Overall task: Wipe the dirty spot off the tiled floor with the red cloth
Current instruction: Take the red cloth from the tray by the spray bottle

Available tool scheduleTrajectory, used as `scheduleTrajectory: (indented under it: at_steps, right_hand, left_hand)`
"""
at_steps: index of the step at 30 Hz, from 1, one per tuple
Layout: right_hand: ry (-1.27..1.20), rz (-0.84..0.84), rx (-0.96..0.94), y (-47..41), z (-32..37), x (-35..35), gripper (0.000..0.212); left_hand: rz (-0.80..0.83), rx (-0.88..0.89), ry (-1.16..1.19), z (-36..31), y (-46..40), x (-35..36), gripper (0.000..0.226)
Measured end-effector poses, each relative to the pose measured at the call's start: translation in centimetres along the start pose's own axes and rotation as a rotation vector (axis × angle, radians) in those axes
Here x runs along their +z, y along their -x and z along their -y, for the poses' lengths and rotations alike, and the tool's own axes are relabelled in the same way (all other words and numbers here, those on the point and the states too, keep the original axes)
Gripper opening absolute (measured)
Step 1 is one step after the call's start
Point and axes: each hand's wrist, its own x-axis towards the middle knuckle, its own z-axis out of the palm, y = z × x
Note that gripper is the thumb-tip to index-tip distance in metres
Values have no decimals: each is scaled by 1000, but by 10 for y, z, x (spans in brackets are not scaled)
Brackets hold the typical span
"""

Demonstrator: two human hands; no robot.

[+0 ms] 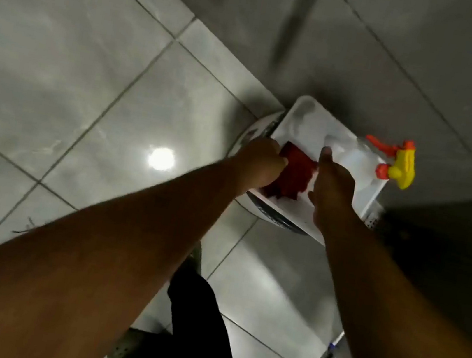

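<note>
The red cloth [293, 175] lies crumpled on a white tray [307, 122] that rests on top of a round white stool or drum. My left hand [261, 164] has its fingers closed on the cloth's left edge. My right hand [332, 184] sits at the cloth's right edge, thumb raised, fingers touching the tray beside the cloth. The grey tiled floor [91, 71] spreads to the left; faint dark scuff marks [27, 225] show near my left forearm.
A spray bottle with a yellow and orange trigger head [399, 165] stands at the tray's right end. A dark cabinet [449, 241] is at the right. My legs and shoes [126, 349] are below. A lamp glare [161, 158] shines on the tiles.
</note>
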Motion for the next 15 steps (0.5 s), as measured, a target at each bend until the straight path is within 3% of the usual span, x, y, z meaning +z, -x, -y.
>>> scheduleTrajectory:
  at_steps: [5, 11, 15]
  right_hand:
    - [46, -39, 13, -57, -40, 14, 72]
    - [163, 22, -65, -87, -59, 28, 24]
    - [70, 73, -111, -80, -54, 17, 18]
  left_hand:
    - [75, -51, -35, -3, -49, 49, 42]
    - [30, -57, -52, 17, -79, 75, 40]
    - [-46, -31, 9, 12, -77, 77, 36]
